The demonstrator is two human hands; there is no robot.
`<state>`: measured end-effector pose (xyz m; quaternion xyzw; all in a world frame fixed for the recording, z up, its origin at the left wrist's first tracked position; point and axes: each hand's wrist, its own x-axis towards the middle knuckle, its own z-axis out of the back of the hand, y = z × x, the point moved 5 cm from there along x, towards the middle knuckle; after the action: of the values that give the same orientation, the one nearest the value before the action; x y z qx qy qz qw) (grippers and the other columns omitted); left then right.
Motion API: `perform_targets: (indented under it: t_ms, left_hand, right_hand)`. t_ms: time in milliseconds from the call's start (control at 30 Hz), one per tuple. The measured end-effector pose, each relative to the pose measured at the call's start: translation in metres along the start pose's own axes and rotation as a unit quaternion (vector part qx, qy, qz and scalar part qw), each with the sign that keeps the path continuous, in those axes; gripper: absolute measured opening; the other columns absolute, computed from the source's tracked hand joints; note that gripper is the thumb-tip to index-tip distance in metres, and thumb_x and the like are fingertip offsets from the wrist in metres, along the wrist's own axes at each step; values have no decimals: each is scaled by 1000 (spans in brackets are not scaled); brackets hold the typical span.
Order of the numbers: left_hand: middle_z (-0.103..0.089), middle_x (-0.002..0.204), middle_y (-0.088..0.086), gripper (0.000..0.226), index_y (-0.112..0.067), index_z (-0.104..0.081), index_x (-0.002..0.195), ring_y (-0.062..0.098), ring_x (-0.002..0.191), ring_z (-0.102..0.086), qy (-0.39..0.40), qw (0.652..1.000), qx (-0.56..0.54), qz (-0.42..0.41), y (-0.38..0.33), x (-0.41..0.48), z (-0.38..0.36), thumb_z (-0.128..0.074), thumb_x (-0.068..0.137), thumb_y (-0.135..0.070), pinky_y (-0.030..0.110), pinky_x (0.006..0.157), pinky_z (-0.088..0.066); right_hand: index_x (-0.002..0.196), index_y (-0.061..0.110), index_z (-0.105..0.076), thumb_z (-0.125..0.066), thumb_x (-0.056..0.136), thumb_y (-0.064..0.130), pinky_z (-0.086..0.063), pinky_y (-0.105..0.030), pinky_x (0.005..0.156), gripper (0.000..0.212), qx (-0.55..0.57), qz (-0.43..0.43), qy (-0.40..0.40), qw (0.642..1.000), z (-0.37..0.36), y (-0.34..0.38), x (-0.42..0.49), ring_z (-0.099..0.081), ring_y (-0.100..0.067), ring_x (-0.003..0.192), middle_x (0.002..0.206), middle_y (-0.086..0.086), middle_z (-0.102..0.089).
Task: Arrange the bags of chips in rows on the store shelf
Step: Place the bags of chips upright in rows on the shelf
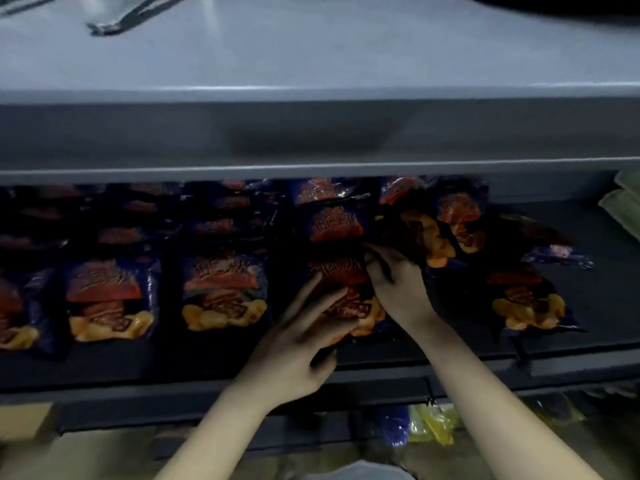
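The one head camera looks forward and down from close, facing the dark shelf (381, 367) with the chip bags (221, 292); both forearms enter from the bottom edge.

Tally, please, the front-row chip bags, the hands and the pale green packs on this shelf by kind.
Front-row chip bags: 5 (one cut off at left)
Hands: 2 (left hand, right hand)
Pale green packs: 2
Total: 9
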<state>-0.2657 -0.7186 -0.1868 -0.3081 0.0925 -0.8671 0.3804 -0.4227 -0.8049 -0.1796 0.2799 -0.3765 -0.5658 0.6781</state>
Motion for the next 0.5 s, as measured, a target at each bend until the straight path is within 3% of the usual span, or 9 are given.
perform_targets:
  t_ms: [67, 167, 300, 333, 400, 433, 500]
  left_hand:
    - [-34, 149, -1, 44, -25, -58, 121, 29, 143, -17, -12, 1000, 21, 6, 4, -4, 6, -67, 79, -15, 38, 102, -40]
    - [-35, 148, 1, 42, -20, -61, 119, 30, 143, -16, -19, 999, 30, 7, 10, -11, 13, -68, 79, -12, 40, 107, -36]
    - [-24, 153, -1, 51, -25, -56, 126, 29, 145, -9, -33, 998, 49, 7, 9, -16, 20, -68, 77, -13, 42, 111, -31]
    - [-15, 156, -4, 62, -32, -46, 134, 28, 145, -3, -26, 997, 65, 18, 10, -16, 21, -68, 78, -17, 42, 110, -29]
    - [8, 157, -10, 87, -45, -13, 145, 23, 145, 13, -7, 995, 84, 59, 16, -15, 24, -69, 79, -32, 41, 110, -27]
    - [19, 155, -16, 99, -49, 3, 143, 18, 143, 19, -4, 994, 56, 92, 20, -15, 26, -70, 78, -37, 38, 113, -20]
    - [25, 148, -29, 114, -56, 18, 137, 4, 141, 18, -15, 979, -108, 173, 22, -15, 30, -75, 73, -40, 27, 115, -5]
  right_hand:
    - [126, 15, -56, -49, 96, 25, -44, -9, 78, 32, 96, -52, 30, 994, -12, 8, -1, -57, -11, 101, 104, 8, -60]
    - [133, 31, -44, -58, 86, 43, -46, -20, 87, 51, 222, -118, 96, 963, -31, 7, -6, -54, -8, 112, 120, 10, -55]
    - [130, 35, -38, -68, 83, 29, -51, -16, 76, 56, 300, -135, 162, 930, -38, 6, -9, -58, 5, 100, 113, 19, -56]
    - [130, 32, -40, -73, 80, 29, -52, -17, 78, 60, 314, -126, 168, 926, -36, 8, -7, -59, 1, 104, 116, 16, -59]
    - [137, 23, -41, -84, 62, 41, -52, -26, 88, 89, 334, -103, 162, 923, -33, 11, -3, -58, -13, 115, 124, 2, -62]
    - [139, 21, -39, -87, 54, 45, -50, -31, 93, 101, 346, -95, 153, 921, -31, 11, -1, -57, -15, 118, 126, -2, -61]
    - [140, 18, -38, -88, 50, 45, -47, -37, 98, 106, 366, -82, 130, 918, -30, 13, -5, -56, -18, 120, 128, -4, -60]
